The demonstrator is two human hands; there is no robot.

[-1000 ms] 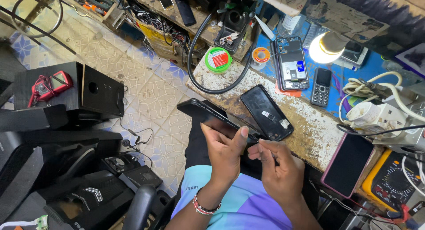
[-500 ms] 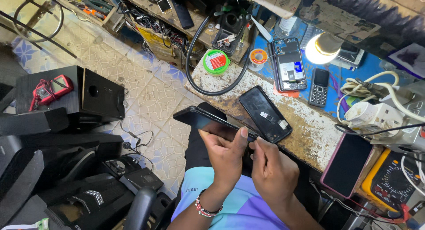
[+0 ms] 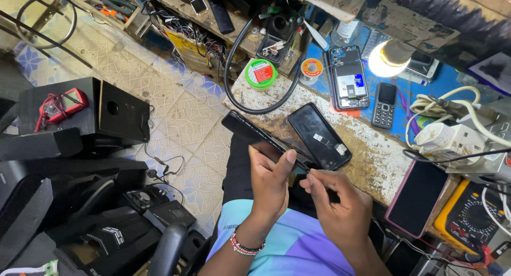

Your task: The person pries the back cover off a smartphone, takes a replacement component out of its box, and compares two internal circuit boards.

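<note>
My left hand (image 3: 270,181) grips a thin black phone (image 3: 250,129) by its near end, the phone tilted up and away to the left over my lap. My right hand (image 3: 340,207) pinches a small thin tool against the phone's near edge, beside my left thumb. A black back cover or screen panel (image 3: 319,135) lies flat on the worn bench edge just beyond my hands.
The bench holds an opened phone (image 3: 348,78) showing its boards, a small keypad phone (image 3: 384,105), a lit lamp (image 3: 388,58), a green round tin (image 3: 260,74), a solder reel (image 3: 311,69), a black hose (image 3: 234,68), a dark phone (image 3: 418,197) and a yellow multimeter (image 3: 468,217). Black speaker boxes (image 3: 101,116) stand on the tiled floor at left.
The phone has tipped slightly and my hands have shifted a little nearer together at its near edge; the view has drifted a bit.
</note>
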